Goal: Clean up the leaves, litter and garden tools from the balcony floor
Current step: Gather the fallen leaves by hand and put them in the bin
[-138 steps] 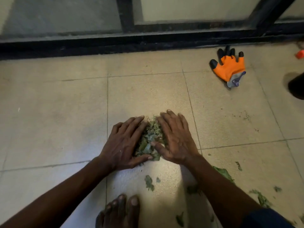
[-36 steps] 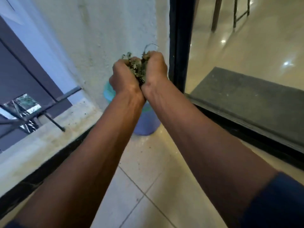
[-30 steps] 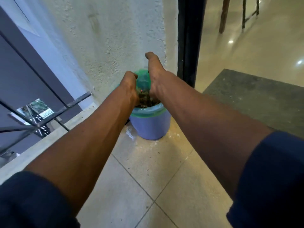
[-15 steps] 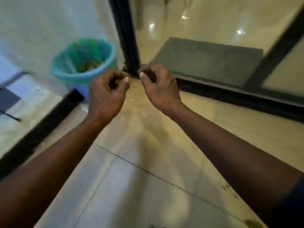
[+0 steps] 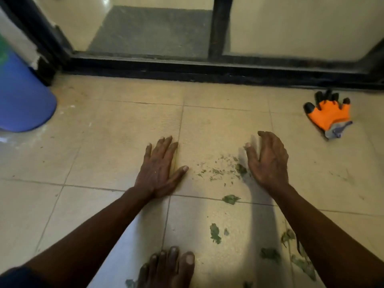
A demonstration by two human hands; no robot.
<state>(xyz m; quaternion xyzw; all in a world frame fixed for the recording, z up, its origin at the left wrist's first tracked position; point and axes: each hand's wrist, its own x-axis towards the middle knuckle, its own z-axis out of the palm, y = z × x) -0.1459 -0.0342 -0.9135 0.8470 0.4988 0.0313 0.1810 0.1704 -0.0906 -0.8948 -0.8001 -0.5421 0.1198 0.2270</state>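
Balcony floor (image 5: 104, 152), beige tile, with a dark door track (image 5: 207, 69) along the far edge. Left hand (image 5: 160, 171) lies flat on the tile, fingers straight, holding nothing. Right hand (image 5: 268, 161) stands on its edge, fingers loosely cupped, also empty. Leaf crumbs (image 5: 216, 171) lie between the two, nearest the right palm. Larger leaf scraps (image 5: 215, 232) are scattered nearer me and to the right. Blue bin (image 5: 22, 100) far left; orange glove (image 5: 328, 115) far right, well apart from both hands.

Judgement: gathering step. Keep the palm edges pressed down and draw inward slowly, or fine bits will slip under. Bare tile left and beyond the hands; my foot (image 5: 168, 267) limits the near side
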